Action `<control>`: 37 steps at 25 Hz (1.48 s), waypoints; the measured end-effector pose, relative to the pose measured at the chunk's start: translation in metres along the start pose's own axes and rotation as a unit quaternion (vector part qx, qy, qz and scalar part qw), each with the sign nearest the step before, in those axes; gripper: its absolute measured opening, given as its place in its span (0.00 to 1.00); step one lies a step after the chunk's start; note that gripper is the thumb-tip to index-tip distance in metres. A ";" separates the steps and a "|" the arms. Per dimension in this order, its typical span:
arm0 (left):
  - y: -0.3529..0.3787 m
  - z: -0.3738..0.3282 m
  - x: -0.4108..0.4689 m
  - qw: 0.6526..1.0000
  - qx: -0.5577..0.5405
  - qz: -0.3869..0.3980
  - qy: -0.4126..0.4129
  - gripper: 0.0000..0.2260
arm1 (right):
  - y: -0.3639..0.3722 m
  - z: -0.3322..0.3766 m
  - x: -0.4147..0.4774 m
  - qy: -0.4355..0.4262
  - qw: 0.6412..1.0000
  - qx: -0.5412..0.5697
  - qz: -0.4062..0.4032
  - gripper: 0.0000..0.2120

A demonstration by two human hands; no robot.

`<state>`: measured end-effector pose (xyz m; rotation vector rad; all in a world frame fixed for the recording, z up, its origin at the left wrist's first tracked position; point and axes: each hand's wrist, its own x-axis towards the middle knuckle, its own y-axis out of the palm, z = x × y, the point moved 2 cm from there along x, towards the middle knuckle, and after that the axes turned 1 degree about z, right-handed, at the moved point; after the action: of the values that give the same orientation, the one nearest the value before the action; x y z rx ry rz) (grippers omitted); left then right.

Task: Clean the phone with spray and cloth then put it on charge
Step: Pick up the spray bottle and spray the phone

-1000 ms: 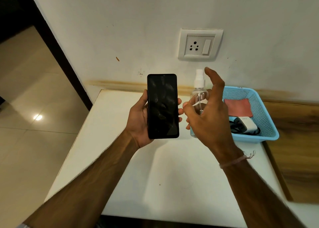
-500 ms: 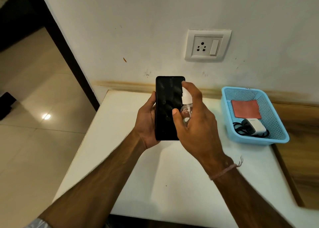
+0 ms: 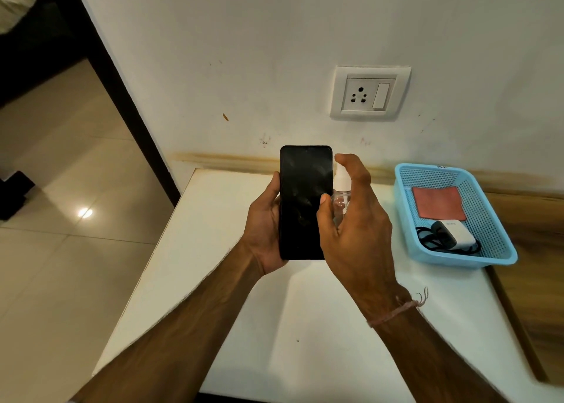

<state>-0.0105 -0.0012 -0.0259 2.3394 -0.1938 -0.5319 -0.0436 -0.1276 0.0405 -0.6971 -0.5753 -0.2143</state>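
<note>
I'm holding the phone [image 3: 305, 195] upright in my left hand [image 3: 264, 225], fingers and thumb curling round its two long edges. The dark, smudged screen is facing me, and the phone is hovering above the far part of the white tabletop [image 3: 244, 311].

My right hand [image 3: 357, 234] is wrapping round a small clear spray bottle [image 3: 340, 201] just to the right of the phone. The index finger [image 3: 346, 159] is bending over the top of the white nozzle, and the thumb [image 3: 323, 207] is pressing against the bottle's near side, overlapping the phone's right edge from this view. The nozzle is sitting right beside the upper right part of the screen. I cannot tell whether any mist is coming out. A thin thread [image 3: 396, 311] is circling my right wrist.

Off to the right, a light blue basket [image 3: 500, 228] is resting on the tabletop near the wall. A reddish-brown cloth [image 3: 438, 201] is lying flat in its far half, and a white charger [image 3: 456, 234] with a coiled black cable [image 3: 427, 240] is sitting in its near half.

A white wall socket [image 3: 369, 92] with a switch is showing on the wall above, between the phone and the basket. A tiled floor [image 3: 61, 250] is spreading out to the left.
</note>
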 end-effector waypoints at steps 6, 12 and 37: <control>0.001 0.000 -0.001 0.999 -0.026 0.038 0.004 0.31 | -0.007 -0.004 -0.003 0.007 1.000 -0.002 -0.007 0.29; -0.003 -0.001 0.002 0.995 -0.038 0.096 0.014 0.33 | -0.009 -0.013 -0.030 0.037 0.998 -0.021 0.053 0.29; -0.001 -0.014 -0.004 0.988 -0.043 0.143 0.031 0.34 | -0.015 -0.044 -0.013 0.137 0.988 0.072 0.011 0.31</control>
<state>-0.0078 0.0088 -0.0161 2.1917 -0.4590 -0.3198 -0.0412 -0.1679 0.0138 -0.5229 -0.3160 -0.2406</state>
